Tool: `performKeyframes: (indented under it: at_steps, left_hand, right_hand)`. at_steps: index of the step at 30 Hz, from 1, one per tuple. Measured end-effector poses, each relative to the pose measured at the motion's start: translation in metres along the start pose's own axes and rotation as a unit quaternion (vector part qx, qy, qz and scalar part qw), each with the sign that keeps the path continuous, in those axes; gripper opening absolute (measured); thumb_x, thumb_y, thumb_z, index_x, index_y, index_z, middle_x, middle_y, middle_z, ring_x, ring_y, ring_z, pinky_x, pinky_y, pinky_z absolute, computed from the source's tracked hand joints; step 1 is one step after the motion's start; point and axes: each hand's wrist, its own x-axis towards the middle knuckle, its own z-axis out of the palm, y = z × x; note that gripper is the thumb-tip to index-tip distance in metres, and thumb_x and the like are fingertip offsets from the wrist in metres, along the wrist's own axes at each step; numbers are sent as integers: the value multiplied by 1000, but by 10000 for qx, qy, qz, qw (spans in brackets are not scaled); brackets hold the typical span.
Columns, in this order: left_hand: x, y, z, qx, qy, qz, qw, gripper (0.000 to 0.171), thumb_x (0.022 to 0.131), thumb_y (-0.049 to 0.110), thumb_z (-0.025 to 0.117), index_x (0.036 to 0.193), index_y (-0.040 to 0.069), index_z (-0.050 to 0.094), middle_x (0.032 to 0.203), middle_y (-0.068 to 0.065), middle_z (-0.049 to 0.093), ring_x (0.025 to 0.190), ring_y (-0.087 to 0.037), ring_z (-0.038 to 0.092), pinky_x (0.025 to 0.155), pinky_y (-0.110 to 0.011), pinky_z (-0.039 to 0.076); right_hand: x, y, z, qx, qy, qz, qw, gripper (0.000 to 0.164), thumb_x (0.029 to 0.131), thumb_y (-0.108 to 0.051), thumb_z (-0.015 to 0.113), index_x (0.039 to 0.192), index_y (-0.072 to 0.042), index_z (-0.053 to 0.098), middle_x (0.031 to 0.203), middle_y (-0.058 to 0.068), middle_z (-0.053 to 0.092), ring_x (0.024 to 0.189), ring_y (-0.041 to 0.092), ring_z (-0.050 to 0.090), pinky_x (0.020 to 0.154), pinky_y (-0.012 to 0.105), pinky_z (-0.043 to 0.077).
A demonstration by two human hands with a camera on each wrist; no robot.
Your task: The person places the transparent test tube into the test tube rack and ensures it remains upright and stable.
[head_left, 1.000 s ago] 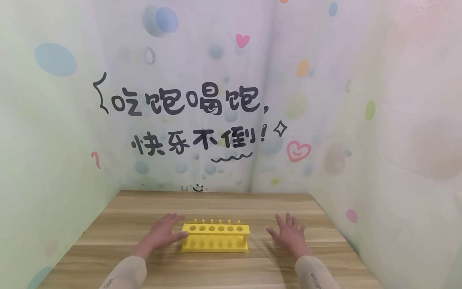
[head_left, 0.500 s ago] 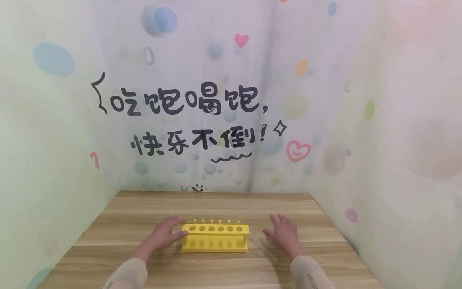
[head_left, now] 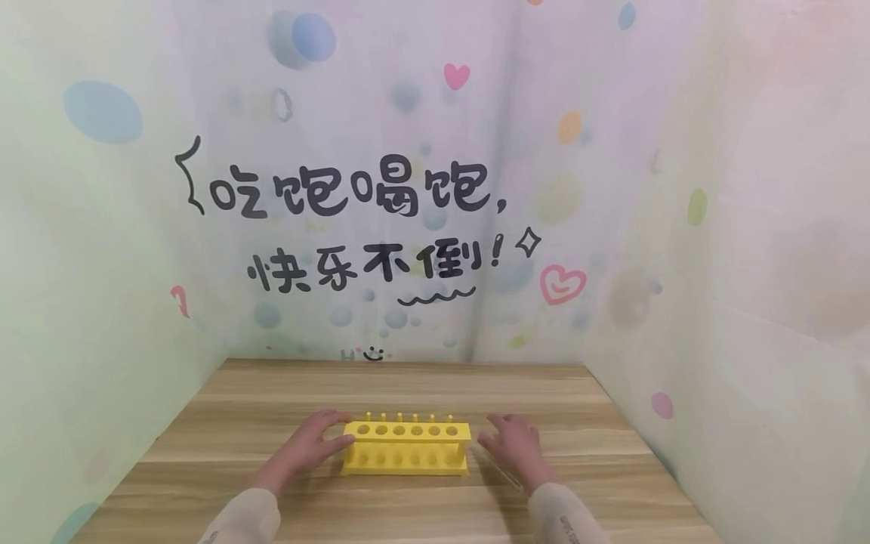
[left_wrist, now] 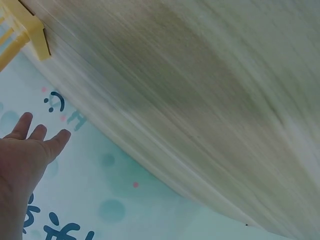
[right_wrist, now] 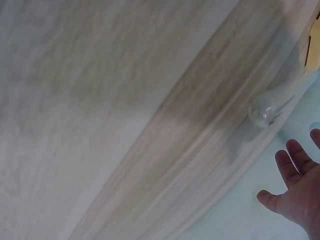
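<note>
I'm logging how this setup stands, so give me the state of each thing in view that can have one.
Yellow rack, upright on the table, six holes empty.
Pegs, upright and bare.
Clear tube, lying on the table near the rack's right end.
Left hand, at the rack's left end, grip unclear.
Right hand, open near the tube, holding nothing.

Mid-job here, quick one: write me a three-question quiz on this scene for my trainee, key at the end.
1. How many holes show in the top of the rack?
2. Fill in: the ____ hand is nearer the clear tube.
3. True or false: the clear tube stands upright in the rack.

Key
1. Six.
2. The right hand.
3. False; it lies on the table beside the rack.
</note>
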Motion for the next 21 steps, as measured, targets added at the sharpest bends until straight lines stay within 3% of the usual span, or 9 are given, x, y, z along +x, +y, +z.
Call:
performKeyframes:
  at_steps: [12,16,21]
  left_hand:
    - [0,5,-1,41,-39,-283,9996,49,93,42,68,132,12,62,146,-30,41,135,-52,35,106,-71,28]
    - [0,3,0,1,-62,-302,9995,50,93,42,68,132,13,62,147,-30,40,135,-52,35,106,-71,29]
    - [1,1,0,28,-47,-325,9995,50,92,43,68,132,14,62,146,-29,41,134,-52,35,104,-71,30]
  right_hand:
    - [4,-8,17,-482,-184,28,9987,42,88,-37,71,114,-3,71,116,17,69,115,41,58,101,74,30]
    - [4,-8,20,-477,-209,89,9986,30,87,-36,73,94,-7,73,96,10,72,96,34,65,96,72,36]
    - [5,-9,23,-524,-293,105,9981,21,86,-29,73,74,-14,67,74,-1,66,76,23,62,94,71,37]
